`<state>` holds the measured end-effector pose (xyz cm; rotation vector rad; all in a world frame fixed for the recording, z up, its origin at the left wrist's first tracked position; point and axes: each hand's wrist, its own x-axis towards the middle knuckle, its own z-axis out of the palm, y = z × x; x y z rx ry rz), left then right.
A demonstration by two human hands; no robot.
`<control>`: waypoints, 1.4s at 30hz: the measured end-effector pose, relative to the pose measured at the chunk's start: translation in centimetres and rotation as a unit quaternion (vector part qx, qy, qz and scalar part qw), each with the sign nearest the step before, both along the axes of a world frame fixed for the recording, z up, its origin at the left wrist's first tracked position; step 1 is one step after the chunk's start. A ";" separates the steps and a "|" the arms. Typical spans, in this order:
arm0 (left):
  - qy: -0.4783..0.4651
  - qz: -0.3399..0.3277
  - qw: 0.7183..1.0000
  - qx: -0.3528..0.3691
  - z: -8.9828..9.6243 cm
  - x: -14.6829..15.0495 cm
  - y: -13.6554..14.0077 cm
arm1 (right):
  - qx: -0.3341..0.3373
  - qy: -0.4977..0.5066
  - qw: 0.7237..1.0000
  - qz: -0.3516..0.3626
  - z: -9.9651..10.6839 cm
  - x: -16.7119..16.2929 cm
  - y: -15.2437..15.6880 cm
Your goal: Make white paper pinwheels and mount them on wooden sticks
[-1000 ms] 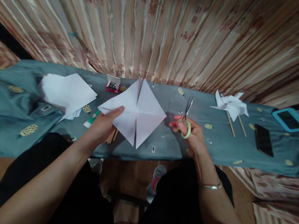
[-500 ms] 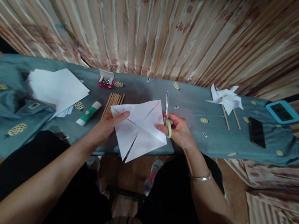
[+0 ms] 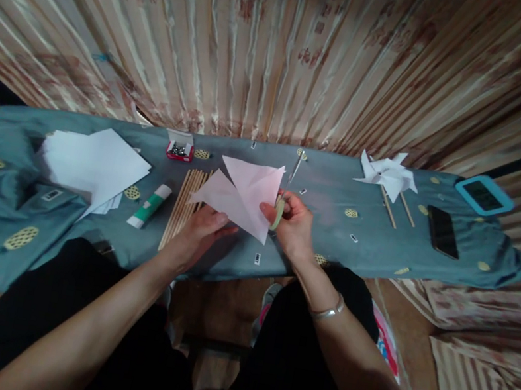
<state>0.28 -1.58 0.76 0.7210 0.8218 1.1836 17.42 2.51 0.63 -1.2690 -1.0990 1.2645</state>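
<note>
A white sheet of paper (image 3: 254, 187), slit from its corners, is held above the cloth-covered table by my right hand (image 3: 293, 224). That hand's thumb presses on the sheet's right edge. The same hand keeps a pair of scissors (image 3: 292, 177), pale green at the handles, with blades pointing away from me. My left hand (image 3: 200, 235) is at the paper's lower left side, fingers stretched out and a little apart; whether they touch the sheet I cannot tell. Wooden sticks (image 3: 180, 208) lie in a row beside my left hand, partly beneath the paper.
A stack of white paper (image 3: 100, 160) and a glue stick (image 3: 150, 206) lie to the left. Behind them is a small red box (image 3: 180, 149) of metal pins. On the right are a paper pinwheel (image 3: 390, 174), sticks, a phone (image 3: 443, 232) and a blue-framed device (image 3: 485, 194).
The slit paper has turned and shifted slightly up and left. My left hand has loosened from its left corner. My right hand has moved left, with the scissors still in it.
</note>
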 end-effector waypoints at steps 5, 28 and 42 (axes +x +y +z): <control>0.018 0.103 0.994 0.023 0.1 0.5 0.2 | -0.012 0.001 1.000 0.028 -0.4 -1.2 -0.4; 0.169 0.298 0.936 0.083 -0.6 -4.3 3.5 | -0.135 -0.047 0.914 0.379 0.5 -0.3 -3.5; 0.226 0.289 0.926 0.083 -1.1 -3.2 3.3 | -0.136 -0.042 0.913 0.382 -0.1 -0.4 -3.4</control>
